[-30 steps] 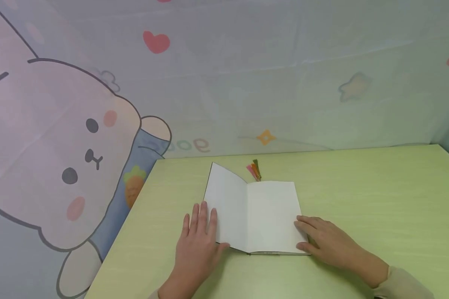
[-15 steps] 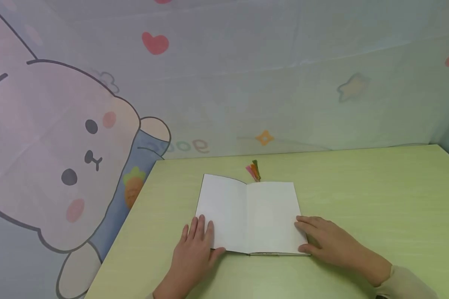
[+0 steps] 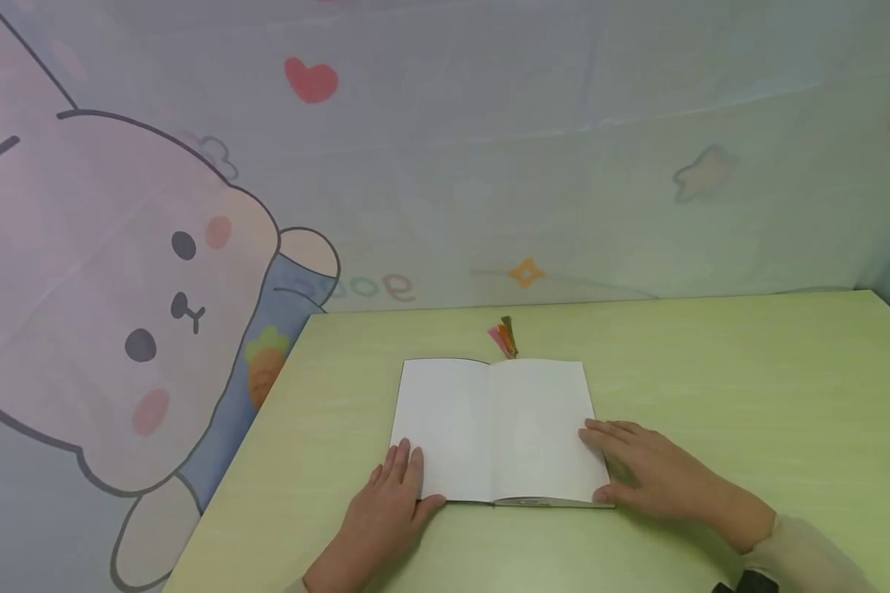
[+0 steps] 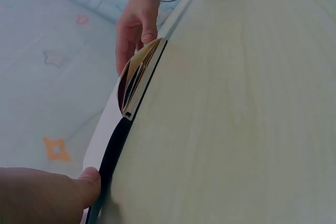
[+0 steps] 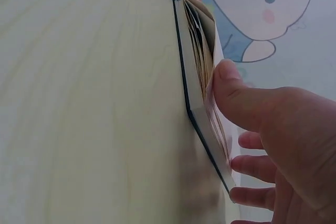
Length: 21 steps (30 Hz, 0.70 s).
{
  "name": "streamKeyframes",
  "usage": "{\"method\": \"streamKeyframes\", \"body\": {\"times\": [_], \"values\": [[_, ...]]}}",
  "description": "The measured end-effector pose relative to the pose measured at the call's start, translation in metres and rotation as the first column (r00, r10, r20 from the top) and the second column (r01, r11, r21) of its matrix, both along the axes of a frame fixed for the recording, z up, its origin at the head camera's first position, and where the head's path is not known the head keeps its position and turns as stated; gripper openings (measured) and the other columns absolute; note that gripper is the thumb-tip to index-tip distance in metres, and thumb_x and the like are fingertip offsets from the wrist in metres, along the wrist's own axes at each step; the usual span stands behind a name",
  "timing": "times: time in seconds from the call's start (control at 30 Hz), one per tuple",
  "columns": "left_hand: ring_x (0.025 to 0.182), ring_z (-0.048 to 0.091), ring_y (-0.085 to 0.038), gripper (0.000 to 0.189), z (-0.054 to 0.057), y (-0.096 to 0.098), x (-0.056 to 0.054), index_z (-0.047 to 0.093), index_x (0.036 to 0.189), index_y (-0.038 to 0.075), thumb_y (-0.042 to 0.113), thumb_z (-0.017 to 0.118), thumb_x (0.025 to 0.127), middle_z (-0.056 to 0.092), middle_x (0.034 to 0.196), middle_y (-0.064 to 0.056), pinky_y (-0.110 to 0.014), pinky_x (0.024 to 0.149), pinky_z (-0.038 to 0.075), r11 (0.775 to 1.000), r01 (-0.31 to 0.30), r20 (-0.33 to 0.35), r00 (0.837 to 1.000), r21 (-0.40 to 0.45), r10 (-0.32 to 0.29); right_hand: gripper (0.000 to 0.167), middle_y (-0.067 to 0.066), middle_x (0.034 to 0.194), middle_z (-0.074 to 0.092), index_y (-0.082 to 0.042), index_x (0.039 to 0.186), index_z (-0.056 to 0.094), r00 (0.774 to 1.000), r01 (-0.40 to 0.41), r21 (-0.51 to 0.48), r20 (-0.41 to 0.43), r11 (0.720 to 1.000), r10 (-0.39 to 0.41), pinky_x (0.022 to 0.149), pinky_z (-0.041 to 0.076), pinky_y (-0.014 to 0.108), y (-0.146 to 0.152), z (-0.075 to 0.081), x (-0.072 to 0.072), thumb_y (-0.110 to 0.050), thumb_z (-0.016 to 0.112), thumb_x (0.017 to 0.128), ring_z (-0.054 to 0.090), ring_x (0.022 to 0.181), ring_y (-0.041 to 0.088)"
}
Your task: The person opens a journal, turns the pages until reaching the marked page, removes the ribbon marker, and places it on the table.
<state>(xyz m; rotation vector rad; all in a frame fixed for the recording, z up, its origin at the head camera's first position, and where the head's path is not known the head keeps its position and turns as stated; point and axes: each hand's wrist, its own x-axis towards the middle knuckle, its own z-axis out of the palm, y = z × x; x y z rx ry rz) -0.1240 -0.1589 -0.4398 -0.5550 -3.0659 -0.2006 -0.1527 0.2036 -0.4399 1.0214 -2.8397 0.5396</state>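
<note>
A book point(image 3: 537, 428) with a dark cover lies spread on the table, both facing pages blank and white. My left hand point(image 3: 381, 515) rests at the lower left corner, its fingers extended over the left page's outer edge. In the left wrist view the left thumb point(image 4: 90, 184) touches the near edge of the dark cover. On the opposite side my right hand point(image 3: 656, 473) lies along the right page's outer edge. The right wrist view has the right thumb point(image 5: 228, 74) on the page and the other fingers along the side of the page block.
Pink, orange and green tassels point(image 3: 503, 336) stick out past the book's top at the spine. The table point(image 3: 749, 371) is pale yellow-green. Behind it hangs a cloth point(image 3: 452, 181) printed with a rabbit, hearts and stars.
The left page and cover have swung down from a raised angle to lie nearly level. My left hand has gone slightly down and left with them; the right hand stays nearly in place.
</note>
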Motion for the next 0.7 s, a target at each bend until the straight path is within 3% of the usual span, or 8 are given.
{"method": "streamKeyframes", "body": {"times": [0.3,0.5,0.7], "values": [[0.130,0.033,-0.040,0.069,-0.005,-0.002,0.001,0.040,0.134,-0.009,0.046,0.048,0.093,0.034,0.141,-0.028,-0.051,0.096,0.038,0.999,0.009,0.025,1.000,0.031,-0.010,0.083,0.011,0.139,0.046,-0.006,0.135,0.048,1.000,0.021,0.043,0.020,0.999,-0.022,0.092,0.036,0.056,-0.002,-0.003,-0.003,-0.065,0.055,0.078,0.041,0.123,0.038],[0.131,0.031,-0.040,0.070,-0.009,-0.002,0.002,0.038,0.136,-0.008,0.047,0.046,0.094,0.033,0.142,-0.027,-0.051,0.097,0.036,1.000,0.000,0.031,1.000,0.008,0.000,0.082,0.010,0.137,0.048,-0.007,0.133,0.052,0.999,0.033,0.037,0.033,0.999,-0.034,0.093,0.036,0.056,-0.003,-0.004,-0.004,-0.067,0.053,0.077,0.042,0.123,0.037],[0.131,0.032,-0.039,0.069,-0.013,-0.001,0.002,0.039,0.135,-0.008,0.047,0.046,0.094,0.034,0.141,-0.027,-0.051,0.097,0.037,1.000,0.005,-0.019,1.000,-0.018,-0.006,0.073,0.008,0.132,0.053,-0.008,0.129,0.056,0.999,0.052,0.024,-0.006,0.998,-0.052,0.093,0.036,0.054,-0.005,-0.002,-0.004,-0.062,0.057,0.078,0.046,0.119,0.035]]}}
